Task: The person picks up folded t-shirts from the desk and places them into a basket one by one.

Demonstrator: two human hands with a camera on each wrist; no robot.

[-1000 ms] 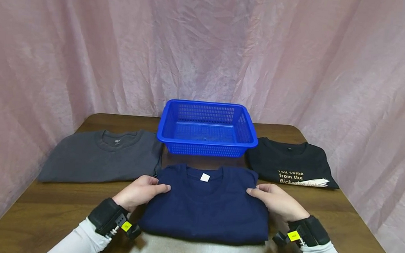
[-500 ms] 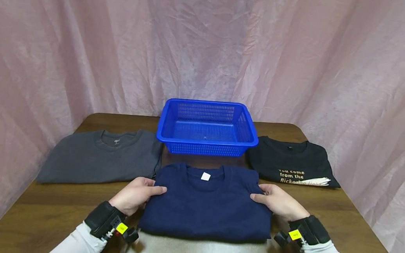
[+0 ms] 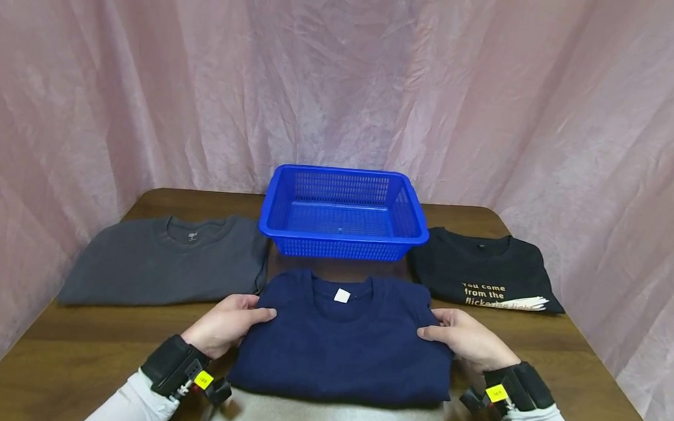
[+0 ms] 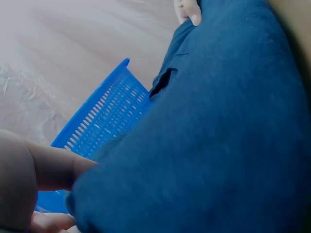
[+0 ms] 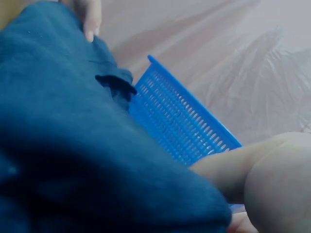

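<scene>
A folded navy blue shirt (image 3: 344, 354) with a white neck label lies at the front middle of the table, its collar toward the basket. My left hand (image 3: 226, 323) pinches its left side, thumb on top and fingers tucked beneath. On the opposite side my right hand (image 3: 469, 337) pinches the right edge the same way. Both wrist views show the navy cloth (image 4: 209, 131) between thumb and fingers, with the cloth (image 5: 82, 126) filling much of the right wrist view. The fingers under the fabric are mostly hidden.
A blue plastic basket (image 3: 343, 237) with nothing in it stands behind the navy shirt. To its left lies a folded dark grey shirt (image 3: 162, 270), and to its right a folded black shirt (image 3: 485, 266) with printed lettering. Pink curtains (image 3: 346, 74) hang behind the wooden table (image 3: 87, 343).
Over the last second both hands have shifted slightly outward, apart from each other, still gripping the navy shirt's sides. The basket and the other shirts stay in place.
</scene>
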